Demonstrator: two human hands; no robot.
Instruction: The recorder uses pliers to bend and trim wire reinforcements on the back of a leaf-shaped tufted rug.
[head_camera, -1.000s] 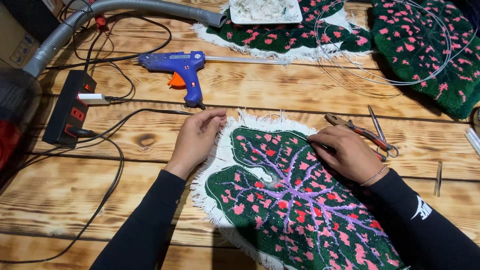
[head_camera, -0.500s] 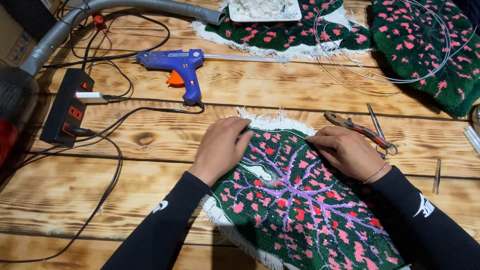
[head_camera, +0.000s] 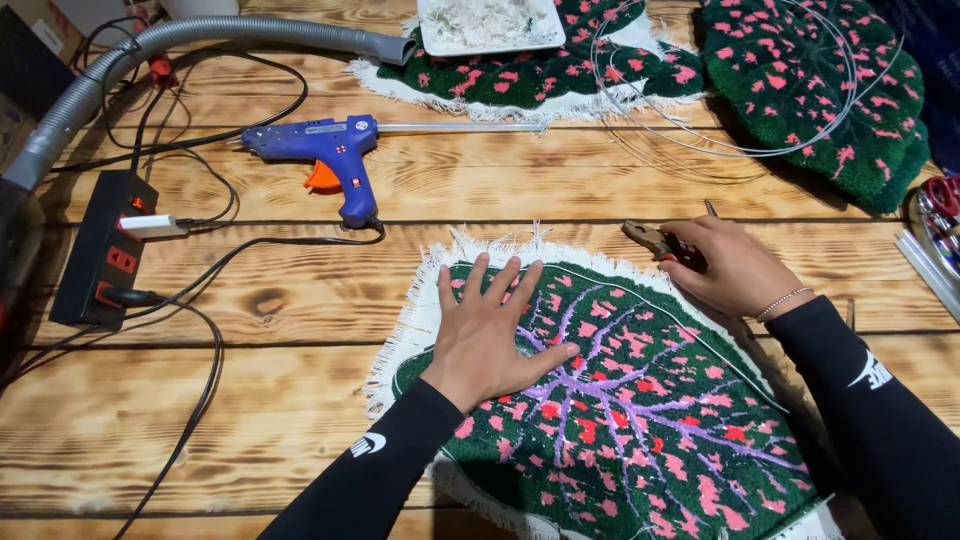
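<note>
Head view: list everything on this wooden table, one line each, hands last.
leaf rug: one, green with pink spots and purple veins, white fringe, front centre
more leaf rugs: at least two, green and pink, far edge
white tray: one, far centre, on a rug
wire hoop: thin loops, silver, far right
glue gun: one, blue, orange trigger, left of centre
power strip: one, black, left
hose: one, grey, far left
pliers: one, red-handled, under right hand
left hand: flat on rug
right hand: on pliers
</note>
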